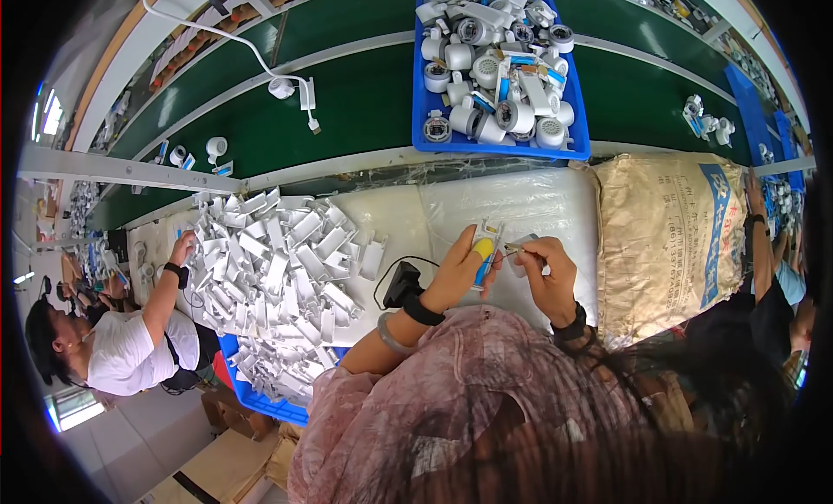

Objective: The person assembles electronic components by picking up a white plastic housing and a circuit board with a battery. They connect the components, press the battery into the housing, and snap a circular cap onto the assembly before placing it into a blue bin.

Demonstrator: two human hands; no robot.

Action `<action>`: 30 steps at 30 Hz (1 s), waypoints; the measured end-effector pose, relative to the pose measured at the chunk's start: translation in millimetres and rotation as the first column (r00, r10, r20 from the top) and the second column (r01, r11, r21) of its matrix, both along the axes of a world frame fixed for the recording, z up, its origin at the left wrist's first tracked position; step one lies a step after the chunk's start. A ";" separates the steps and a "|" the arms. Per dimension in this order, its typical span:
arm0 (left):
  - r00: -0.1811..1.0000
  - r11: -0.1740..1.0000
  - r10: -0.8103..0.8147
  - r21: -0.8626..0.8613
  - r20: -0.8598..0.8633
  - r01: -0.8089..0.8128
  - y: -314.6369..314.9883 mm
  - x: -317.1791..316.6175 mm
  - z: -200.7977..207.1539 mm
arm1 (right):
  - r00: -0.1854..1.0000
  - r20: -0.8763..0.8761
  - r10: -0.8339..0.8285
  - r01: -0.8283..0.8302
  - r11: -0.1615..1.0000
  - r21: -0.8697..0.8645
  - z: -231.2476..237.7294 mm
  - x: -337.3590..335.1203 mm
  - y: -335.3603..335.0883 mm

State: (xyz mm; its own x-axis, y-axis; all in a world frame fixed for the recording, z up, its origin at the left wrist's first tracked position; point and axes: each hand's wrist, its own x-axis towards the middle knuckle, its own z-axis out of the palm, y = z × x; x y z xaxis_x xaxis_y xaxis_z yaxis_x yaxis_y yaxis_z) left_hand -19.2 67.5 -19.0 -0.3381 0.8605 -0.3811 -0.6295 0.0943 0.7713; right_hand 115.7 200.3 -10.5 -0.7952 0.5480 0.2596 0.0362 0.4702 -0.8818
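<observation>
In front of my body, my left hand point(460, 263) is closed around a small white plastic housing with a blue strip point(488, 231). A yellow cover shows on the thumb of that hand. Just to the right, my right hand point(547, 274) pinches at a small white-grey part point(521, 242) beside the housing. Thin wires seem to run between the two; the fingers hide exactly what is pinched. Left of my hands lies a big heap of white plastic shells point(286, 243) on the padded table surface point(395, 217).
A blue bin point(501, 148) of round white camera-like units stands on the green belt point(347, 105). A brown paper sack point(646, 243) lies at the right. Another blue bin point(260, 401) with shells sits at lower left. A co-worker point(130, 348) reaches toward the heap; a cabled unit point(280, 88) rests on the belt.
</observation>
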 end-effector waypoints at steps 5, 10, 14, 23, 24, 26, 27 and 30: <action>0.998 0.998 -0.004 0.066 -0.069 0.009 -0.3 1.1 6.8 | 0.995 -0.100 -0.020 0.020 1.000 -0.002 -3.5 1.3 -2.1; 0.971 0.998 -0.016 0.048 -0.238 0.028 -2.8 3.0 16.3 | 0.989 -0.143 -0.041 0.047 0.998 0.034 0.4 -1.4 -5.9; 0.979 0.997 -0.056 0.035 -0.196 0.064 -7.0 5.1 13.9 | 0.995 -0.087 -0.037 0.040 0.999 0.024 6.8 -2.1 -12.5; 0.950 0.995 -0.081 0.025 -0.302 0.092 -4.0 7.0 22.5 | 0.995 -0.101 -0.027 0.049 0.974 0.221 8.5 -5.4 -8.0; 0.949 0.994 -0.095 0.030 -0.299 0.109 -4.0 6.7 24.0 | 0.995 -0.100 -0.027 0.049 0.974 0.220 7.6 -5.4 -7.7; 0.949 0.991 -0.111 0.033 -0.295 0.126 -4.1 6.7 27.4 | 0.992 -0.119 -0.032 0.057 0.974 0.217 5.5 -5.1 -7.7; 0.942 0.991 -0.116 0.022 -0.316 0.130 -3.9 6.8 29.3 | 0.993 -0.118 -0.032 0.057 0.975 0.216 4.5 -4.6 -7.6; 0.924 0.990 -0.129 0.004 -0.359 0.140 -3.5 6.4 30.4 | 0.993 -0.111 -0.029 0.053 0.976 0.213 2.0 -4.1 -6.8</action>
State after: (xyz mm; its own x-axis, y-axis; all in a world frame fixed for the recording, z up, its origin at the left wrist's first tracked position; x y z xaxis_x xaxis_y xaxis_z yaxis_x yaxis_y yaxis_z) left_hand -12.9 64.0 11.4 -0.3277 0.9162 -0.2304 -0.2947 0.1325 0.9463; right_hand 111.6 193.4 -8.4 -0.7347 0.5016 0.4568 -0.0294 0.6492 -0.7600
